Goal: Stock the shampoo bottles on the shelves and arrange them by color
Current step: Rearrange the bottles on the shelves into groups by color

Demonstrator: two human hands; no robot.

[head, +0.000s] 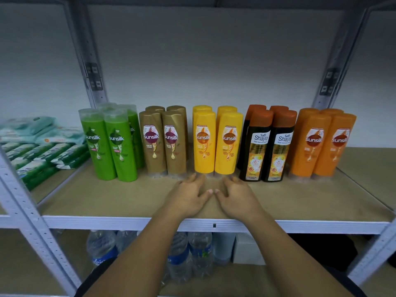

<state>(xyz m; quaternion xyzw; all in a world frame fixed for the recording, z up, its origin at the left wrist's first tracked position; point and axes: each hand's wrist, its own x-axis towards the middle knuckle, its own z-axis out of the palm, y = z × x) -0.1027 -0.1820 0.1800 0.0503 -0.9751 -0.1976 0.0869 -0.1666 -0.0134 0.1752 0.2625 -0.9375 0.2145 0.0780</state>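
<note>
**Empty hands at the shelf**

At 6 o'clock, clear plastic water bottles [180, 256] stand on a lower level. Over the tan board shelf [107, 200], the left hand [188, 197] and right hand [237, 197] sit together, fingers loosely curled, gripping nothing. Yellow plastic shampoo bottles [214, 144] stand at 12 o'clock, green bottles [109, 151] at 10, orange bottles [321, 151] at 2, before a pale wall [214, 61].

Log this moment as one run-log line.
left hand: open, empty | right hand: open, empty | position: in front of yellow Sunsilk bottles | shelf: bottles stand in colour groups
</note>
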